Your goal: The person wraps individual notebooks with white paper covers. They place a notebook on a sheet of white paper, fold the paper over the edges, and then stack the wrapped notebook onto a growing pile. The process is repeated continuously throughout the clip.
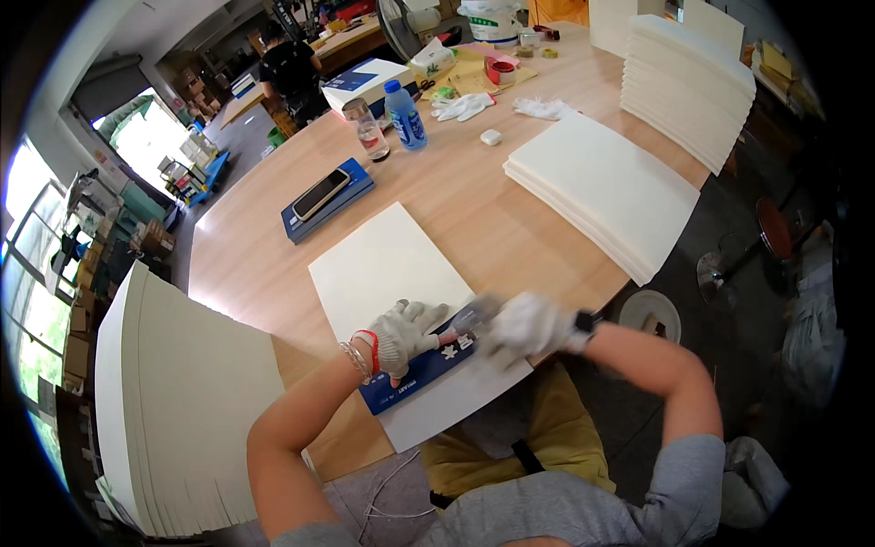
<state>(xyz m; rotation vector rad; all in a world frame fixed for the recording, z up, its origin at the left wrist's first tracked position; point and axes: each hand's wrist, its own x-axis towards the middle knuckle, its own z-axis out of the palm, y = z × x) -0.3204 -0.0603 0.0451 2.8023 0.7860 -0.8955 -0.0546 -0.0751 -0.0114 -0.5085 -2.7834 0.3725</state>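
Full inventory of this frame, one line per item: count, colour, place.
Table: 1, light wood, centre.
Sheet: 1, cream, before the person.
Blue box: 1, on the sheet's near end, under the left hand.
Sheet stacks: 3, cream; left, centre right, far right.
Phone: 1, dark, on a blue case.
Bottle: 1, blue, far side.
Jar: 1, clear, beside the bottle.
Spare gloves: white, far side.
Bucket: 1, white, far end.
Other person: 1, dark top, background.
Left hand: white glove, pressing the blue box.
Right hand: white glove, blurred, at the box's right end.
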